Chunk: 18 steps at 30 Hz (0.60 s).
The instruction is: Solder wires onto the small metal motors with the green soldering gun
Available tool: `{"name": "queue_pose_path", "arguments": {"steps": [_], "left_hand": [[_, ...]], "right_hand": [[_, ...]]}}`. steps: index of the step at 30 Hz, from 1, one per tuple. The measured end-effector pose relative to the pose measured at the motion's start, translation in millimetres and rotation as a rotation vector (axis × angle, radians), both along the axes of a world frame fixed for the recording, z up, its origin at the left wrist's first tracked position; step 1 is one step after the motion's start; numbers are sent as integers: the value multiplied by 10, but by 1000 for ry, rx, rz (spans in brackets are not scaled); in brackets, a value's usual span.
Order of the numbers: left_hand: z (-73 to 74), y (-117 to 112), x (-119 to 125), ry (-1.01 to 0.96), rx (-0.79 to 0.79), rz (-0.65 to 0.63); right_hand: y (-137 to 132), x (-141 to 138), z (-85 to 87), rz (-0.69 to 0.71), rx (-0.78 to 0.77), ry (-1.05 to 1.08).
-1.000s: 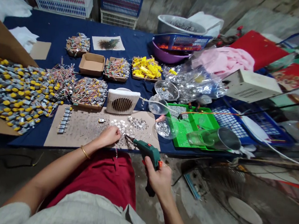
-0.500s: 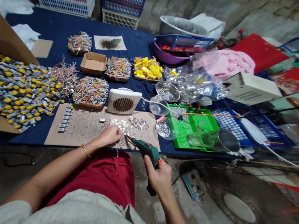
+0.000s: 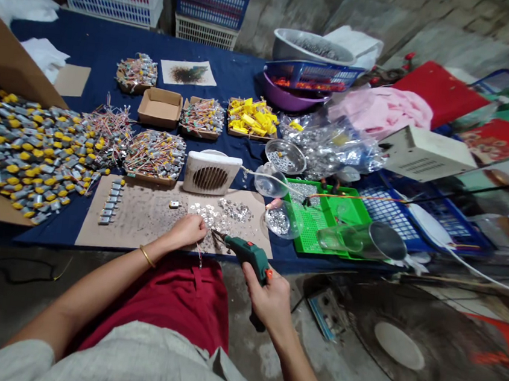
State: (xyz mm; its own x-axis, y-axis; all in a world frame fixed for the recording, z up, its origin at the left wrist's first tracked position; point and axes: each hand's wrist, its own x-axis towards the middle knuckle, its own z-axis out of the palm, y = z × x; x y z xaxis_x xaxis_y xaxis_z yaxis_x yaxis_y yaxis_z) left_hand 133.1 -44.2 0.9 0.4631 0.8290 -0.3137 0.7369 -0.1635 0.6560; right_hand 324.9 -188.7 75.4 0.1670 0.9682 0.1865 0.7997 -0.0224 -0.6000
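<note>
My right hand (image 3: 270, 298) is wrapped round the grip of a green soldering gun (image 3: 248, 253), whose tip points left toward my left hand. My left hand (image 3: 189, 230) is closed in a pinch on a small part with thin wires hanging from it, resting on a brown cardboard sheet (image 3: 142, 218) at the table's near edge. A heap of small shiny metal pieces (image 3: 222, 210) lies on the cardboard just beyond my hands. One small motor (image 3: 173, 204) sits alone left of the heap, and a column of grey motors (image 3: 110, 202) lies further left.
A white fan unit (image 3: 211, 172) stands behind the cardboard. A big pile of yellow-capped motors (image 3: 22, 154) fills the left. Small boxes of wired parts (image 3: 154, 154), clear bowls (image 3: 277, 218), a green tray (image 3: 324, 216) and a metal cup (image 3: 376, 240) lie on the blue table.
The soldering gun and my right hand have shifted slightly left and up; my left hand stays in place. The view drifted a little.
</note>
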Motion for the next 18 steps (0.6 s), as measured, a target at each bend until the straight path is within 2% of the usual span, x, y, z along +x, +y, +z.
{"name": "queue_pose_path", "arguments": {"steps": [10, 18], "left_hand": [[37, -4, 13, 54, 8, 0], [15, 2, 6, -5, 14, -4]], "right_hand": [[14, -61, 56, 200, 43, -4], [1, -47, 111, 84, 7, -2]]}}
